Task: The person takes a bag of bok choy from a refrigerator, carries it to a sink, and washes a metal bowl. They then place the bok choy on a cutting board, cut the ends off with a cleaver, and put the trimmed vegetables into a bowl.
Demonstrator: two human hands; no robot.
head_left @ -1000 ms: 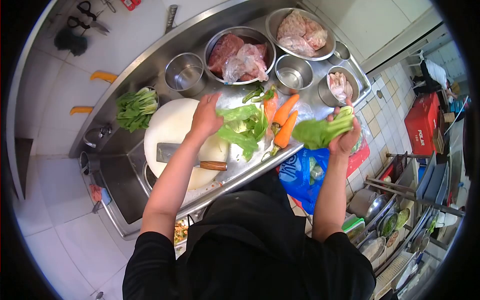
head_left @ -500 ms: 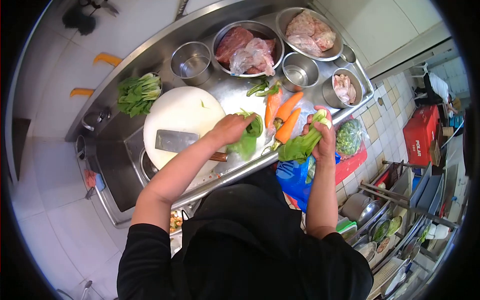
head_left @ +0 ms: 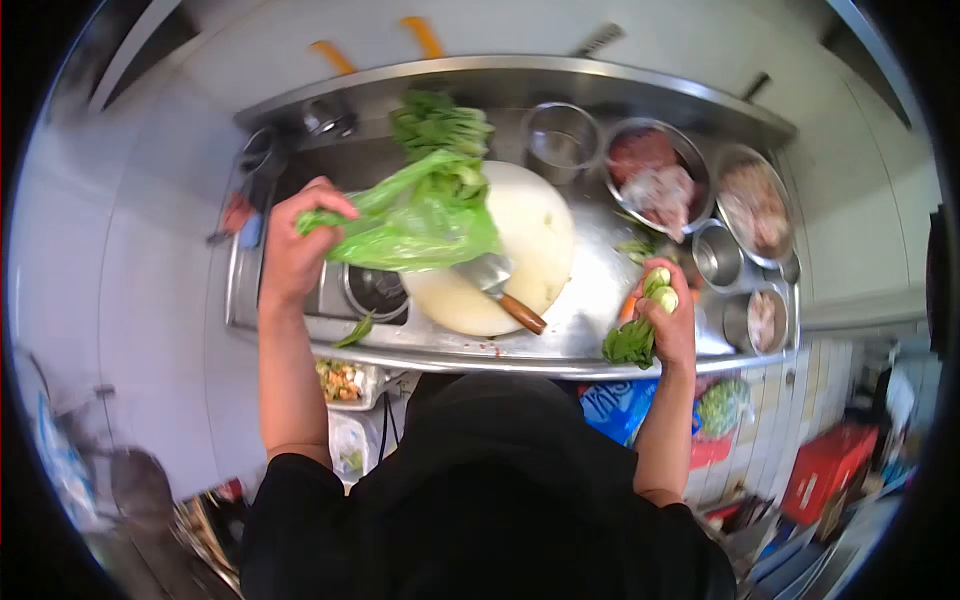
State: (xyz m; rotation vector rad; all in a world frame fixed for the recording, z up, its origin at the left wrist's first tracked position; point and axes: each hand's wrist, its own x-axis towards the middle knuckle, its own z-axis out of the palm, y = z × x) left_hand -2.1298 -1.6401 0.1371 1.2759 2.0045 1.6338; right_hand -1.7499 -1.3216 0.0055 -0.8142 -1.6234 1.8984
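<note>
My left hand (head_left: pixel 305 240) grips one end of a green plastic bag (head_left: pixel 420 230), lifted over the left part of a round white cutting board (head_left: pixel 535 225). A cleaver (head_left: pixel 522 312) with a wooden handle lies on the board, its blade partly hidden by the bag. Over the right side of the steel counter, my right hand (head_left: pixel 668 315) is closed around leafy green stalks (head_left: pixel 630 342), pale ends up. Carrots (head_left: pixel 628 308) show partly behind that hand. A bunch of leafy greens (head_left: pixel 440 125) sits behind the board.
Along the back stand an empty steel pot (head_left: pixel 562 140), a bowl of meat (head_left: pixel 642 155) and another meat bowl (head_left: pixel 752 200). Smaller pots stand at the right. A sink (head_left: pixel 330 285) is at the left. A blue bag (head_left: pixel 618 408) lies below the counter's front edge.
My left hand has moved left across the board and raised the green bag. My right hand still holds the stalks. The view has turned, and a loose leaf now shows by the sink.
</note>
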